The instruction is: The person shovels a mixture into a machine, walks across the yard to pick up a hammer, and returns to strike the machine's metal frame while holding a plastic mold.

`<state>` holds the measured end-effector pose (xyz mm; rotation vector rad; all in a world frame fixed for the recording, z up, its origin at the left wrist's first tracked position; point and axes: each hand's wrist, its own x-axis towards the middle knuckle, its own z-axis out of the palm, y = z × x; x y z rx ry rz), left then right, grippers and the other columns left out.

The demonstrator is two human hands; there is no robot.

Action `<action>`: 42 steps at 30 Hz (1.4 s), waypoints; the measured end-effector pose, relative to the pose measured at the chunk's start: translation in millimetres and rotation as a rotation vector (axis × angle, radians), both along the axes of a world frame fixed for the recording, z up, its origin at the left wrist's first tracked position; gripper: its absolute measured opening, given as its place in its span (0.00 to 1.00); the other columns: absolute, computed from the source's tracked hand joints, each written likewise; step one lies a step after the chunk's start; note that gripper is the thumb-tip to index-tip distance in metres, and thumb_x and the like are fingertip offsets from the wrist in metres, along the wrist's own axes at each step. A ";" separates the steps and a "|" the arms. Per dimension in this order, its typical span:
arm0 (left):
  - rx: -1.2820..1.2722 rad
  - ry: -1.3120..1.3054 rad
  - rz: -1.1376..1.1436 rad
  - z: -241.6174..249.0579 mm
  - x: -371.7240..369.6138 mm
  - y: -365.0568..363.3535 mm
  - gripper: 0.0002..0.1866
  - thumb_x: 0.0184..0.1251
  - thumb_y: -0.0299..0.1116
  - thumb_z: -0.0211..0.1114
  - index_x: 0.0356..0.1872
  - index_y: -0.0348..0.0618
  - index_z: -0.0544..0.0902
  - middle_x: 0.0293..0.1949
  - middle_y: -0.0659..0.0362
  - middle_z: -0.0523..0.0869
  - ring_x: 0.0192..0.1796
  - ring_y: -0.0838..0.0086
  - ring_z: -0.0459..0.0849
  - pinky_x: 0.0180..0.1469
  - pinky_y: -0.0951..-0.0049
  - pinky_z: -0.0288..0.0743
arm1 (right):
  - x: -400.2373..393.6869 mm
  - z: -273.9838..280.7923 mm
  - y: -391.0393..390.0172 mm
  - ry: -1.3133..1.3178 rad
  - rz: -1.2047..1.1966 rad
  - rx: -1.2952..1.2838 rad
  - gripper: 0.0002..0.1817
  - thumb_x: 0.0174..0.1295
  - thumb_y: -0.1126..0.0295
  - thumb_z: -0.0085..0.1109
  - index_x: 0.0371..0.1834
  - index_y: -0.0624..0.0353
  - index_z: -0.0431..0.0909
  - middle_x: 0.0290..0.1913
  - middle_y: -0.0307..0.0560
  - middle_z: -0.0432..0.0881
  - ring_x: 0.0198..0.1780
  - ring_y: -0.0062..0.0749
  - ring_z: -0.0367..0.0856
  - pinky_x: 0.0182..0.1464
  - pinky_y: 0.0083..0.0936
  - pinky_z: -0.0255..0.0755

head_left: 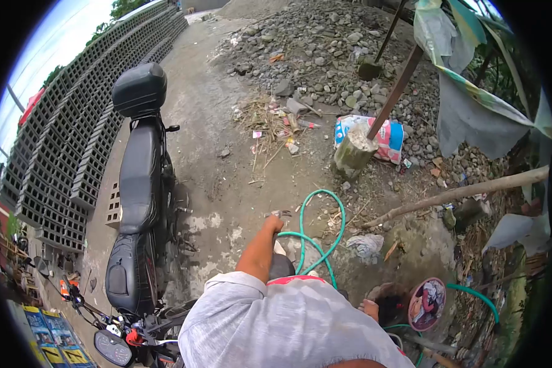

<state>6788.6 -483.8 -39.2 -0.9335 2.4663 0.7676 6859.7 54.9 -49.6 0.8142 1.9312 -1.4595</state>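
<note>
Two hands were noted: the left hand reached low with its fingers seemingly curled where the green hose met it, though a firm grip could not be confirmed, and the right hand was partly hidden beside the shirt, its state impossible to tell. The hose lay in a crossed loop on the bare ground, near a crumpled whitish item and apart from the pink basin. In judgement, hose handling was the step in hand, and the next move called for a sure hold and an unkinked loop.
</note>
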 end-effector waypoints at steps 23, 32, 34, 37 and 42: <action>0.065 0.032 0.306 -12.2 -147.1 -509.0 0.20 0.46 0.37 0.64 0.41 0.36 0.80 0.41 0.44 0.81 0.46 0.52 0.79 0.45 0.60 0.73 | -570.1 -83.4 -480.2 -0.196 0.487 -0.023 0.10 0.60 0.72 0.49 0.42 0.58 0.77 0.30 0.45 0.80 0.26 0.36 0.79 0.25 0.29 0.73; 0.094 -0.250 0.314 -6.6 -267.1 -780.4 0.22 0.54 0.44 0.61 0.44 0.37 0.79 0.40 0.46 0.82 0.44 0.56 0.81 0.44 0.61 0.73 | -773.5 -60.3 -837.6 0.460 1.112 0.612 0.15 0.53 0.61 0.58 0.31 0.65 0.80 0.27 0.48 0.81 0.31 0.35 0.79 0.35 0.31 0.73; 0.290 -0.558 0.395 -19.2 -251.9 -795.8 0.22 0.55 0.46 0.60 0.41 0.35 0.80 0.43 0.46 0.81 0.48 0.58 0.79 0.48 0.60 0.71 | -819.6 -99.2 -925.7 0.468 0.910 0.366 0.18 0.49 0.58 0.59 0.29 0.65 0.81 0.27 0.51 0.82 0.30 0.31 0.79 0.38 0.28 0.73; 0.298 -0.511 0.217 -113.1 -220.9 -860.3 0.21 0.52 0.46 0.61 0.40 0.39 0.82 0.41 0.50 0.83 0.45 0.62 0.80 0.46 0.61 0.70 | -843.4 19.0 -1096.9 0.591 1.139 0.132 0.16 0.50 0.57 0.58 0.32 0.60 0.82 0.27 0.48 0.82 0.30 0.29 0.79 0.37 0.28 0.72; 0.316 0.329 0.524 15.7 -257.6 -905.2 0.16 0.47 0.42 0.62 0.33 0.41 0.84 0.36 0.51 0.84 0.41 0.64 0.81 0.42 0.61 0.71 | -887.0 138.6 -1356.2 0.623 1.412 -0.064 0.19 0.56 0.57 0.57 0.44 0.58 0.78 0.33 0.46 0.83 0.32 0.27 0.80 0.38 0.26 0.72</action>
